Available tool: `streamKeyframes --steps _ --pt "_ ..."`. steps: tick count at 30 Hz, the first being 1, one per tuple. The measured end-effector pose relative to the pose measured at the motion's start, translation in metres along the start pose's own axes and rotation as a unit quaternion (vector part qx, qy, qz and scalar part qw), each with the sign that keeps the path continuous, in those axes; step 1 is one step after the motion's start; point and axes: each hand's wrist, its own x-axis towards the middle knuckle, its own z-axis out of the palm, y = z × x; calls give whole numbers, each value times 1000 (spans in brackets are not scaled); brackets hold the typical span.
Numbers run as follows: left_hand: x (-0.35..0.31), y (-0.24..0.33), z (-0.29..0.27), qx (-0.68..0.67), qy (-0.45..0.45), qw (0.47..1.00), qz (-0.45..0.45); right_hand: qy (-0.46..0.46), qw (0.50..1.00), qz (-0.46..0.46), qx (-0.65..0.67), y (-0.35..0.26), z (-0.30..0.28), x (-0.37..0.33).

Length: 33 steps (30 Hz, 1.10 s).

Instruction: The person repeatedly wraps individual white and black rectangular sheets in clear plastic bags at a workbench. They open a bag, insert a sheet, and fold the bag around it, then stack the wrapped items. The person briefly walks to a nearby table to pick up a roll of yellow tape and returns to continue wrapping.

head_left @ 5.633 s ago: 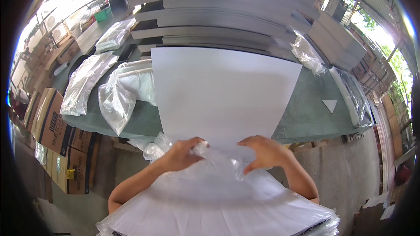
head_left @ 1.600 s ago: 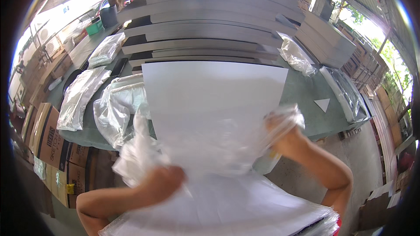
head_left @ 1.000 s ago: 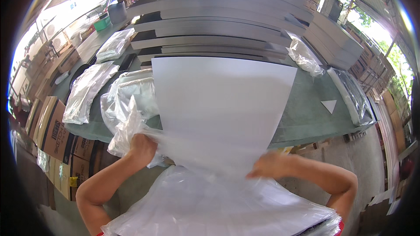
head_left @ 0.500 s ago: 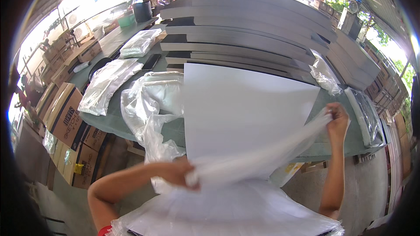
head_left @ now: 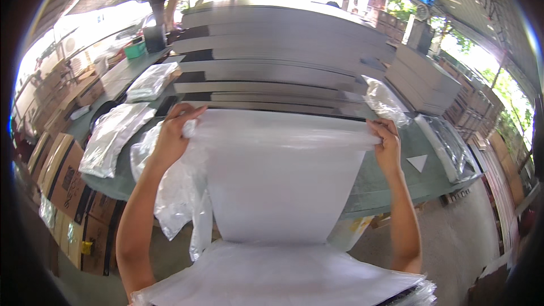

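Note:
Both arms reach out over a large white sheet (head_left: 277, 204) with a dark far edge. A clear plastic film, perhaps a bag, (head_left: 283, 136) is stretched across its far end. My left hand (head_left: 173, 136) pinches the film's left end, my right hand (head_left: 387, 143) its right end. Against my body rests a pile of white sheets in clear plastic (head_left: 272, 275). Crumpled clear plastic (head_left: 175, 192) lies beside my left forearm, hanging over the table's front edge. A small white triangular piece (head_left: 417, 162) lies right of my right hand.
Tall stacks of grey boards (head_left: 289, 51) stand just beyond the sheet on the green table (head_left: 377, 184). Plastic-wrapped packs (head_left: 116, 139) lie at left, another pack (head_left: 445, 144) at right. Cardboard boxes (head_left: 62, 175) stand at the lower left, and grey boards (head_left: 422, 82) rise at back right.
The film has gone from slanting low across the sheet to level over its far edge. My left hand moved up and away from me; my right hand shifted left. The view has shifted.

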Motion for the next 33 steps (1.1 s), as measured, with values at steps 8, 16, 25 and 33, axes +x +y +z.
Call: streamKeyframes --steps 8,16,25,33 --pt "-6 -34 -16 -388 -19 877 -282 -152 666 256 683 31 -34 -17" --pt "-170 -54 24 -294 -324 789 -432 -288 612 593 437 105 54 -245" --pt "-344 -80 134 -117 -386 812 -422 -450 736 504 35 127 141 -397" --pt "-171 21 18 -234 -351 803 -421 -344 826 399 200 -12 -3 -170"
